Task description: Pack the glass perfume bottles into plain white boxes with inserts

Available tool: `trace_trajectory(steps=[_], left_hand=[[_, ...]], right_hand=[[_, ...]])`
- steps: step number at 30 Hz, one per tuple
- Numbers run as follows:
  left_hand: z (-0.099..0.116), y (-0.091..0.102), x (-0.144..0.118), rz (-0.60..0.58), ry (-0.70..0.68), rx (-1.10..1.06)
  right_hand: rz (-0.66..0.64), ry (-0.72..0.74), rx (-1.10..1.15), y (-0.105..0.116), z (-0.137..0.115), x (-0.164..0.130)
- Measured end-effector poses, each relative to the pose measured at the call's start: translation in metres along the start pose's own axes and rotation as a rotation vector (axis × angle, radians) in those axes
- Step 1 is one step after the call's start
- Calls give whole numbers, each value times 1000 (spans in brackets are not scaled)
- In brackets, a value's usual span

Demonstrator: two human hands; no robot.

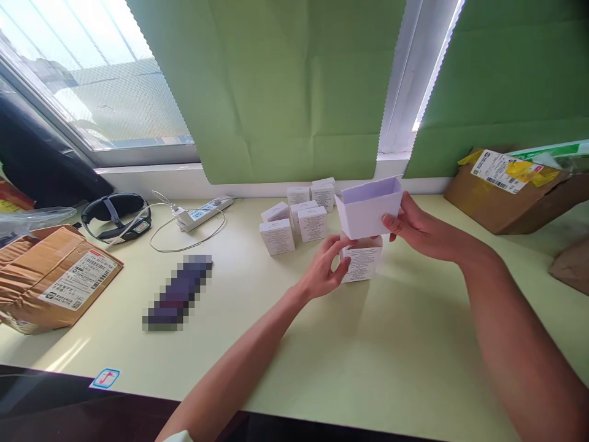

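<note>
My right hand (pixel 421 228) is closed on a plain white cardboard piece (pixel 370 215), folded like an open-topped tray with a lilac-tinted inside. It is held tilted just above a small white printed box (pixel 361 265) on the table. My left hand (pixel 326 269) grips that box at its left side, thumb on the printed front and fingers by the top edge. The box's top looks open, though the cardboard piece hides part of it. Beyond my left hand stand several similar white boxes (pixel 277 237) in a loose group.
A phone-like dark object (pixel 178 294), blurred out, lies at left. Behind it are a white power strip (pixel 202 213) with a cable and a black headset (pixel 117 216). Cardboard parcels stand at the left (pixel 59 279) and right (pixel 510 193). A green blind (pixel 299 92) hangs behind the table.
</note>
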State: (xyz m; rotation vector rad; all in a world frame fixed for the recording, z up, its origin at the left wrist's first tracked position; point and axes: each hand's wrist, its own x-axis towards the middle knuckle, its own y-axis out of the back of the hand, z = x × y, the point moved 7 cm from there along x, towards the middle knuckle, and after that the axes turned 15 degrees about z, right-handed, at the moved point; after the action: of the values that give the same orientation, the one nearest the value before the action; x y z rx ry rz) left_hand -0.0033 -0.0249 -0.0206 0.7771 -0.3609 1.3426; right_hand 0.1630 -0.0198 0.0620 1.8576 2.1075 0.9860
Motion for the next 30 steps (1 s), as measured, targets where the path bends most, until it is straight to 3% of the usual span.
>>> trace_trajectory(steps=[4, 10, 20, 24, 30], left_hand=[[-3, 1, -1, -4, 20, 12], [-2, -4, -1, -105, 8, 44], [-12, 1, -5, -13, 192, -68], [-8, 0, -3, -28, 183, -131], [-11, 0, -2, 17, 252, -194]], right_hand=[[-44, -50, 2, 1, 5, -2], [-89, -98, 18, 8, 9, -6], [-142, -147, 113, 17, 19, -11], [-163, -147, 125, 14, 18, -10], [-92, -131, 51, 7, 16, -4]])
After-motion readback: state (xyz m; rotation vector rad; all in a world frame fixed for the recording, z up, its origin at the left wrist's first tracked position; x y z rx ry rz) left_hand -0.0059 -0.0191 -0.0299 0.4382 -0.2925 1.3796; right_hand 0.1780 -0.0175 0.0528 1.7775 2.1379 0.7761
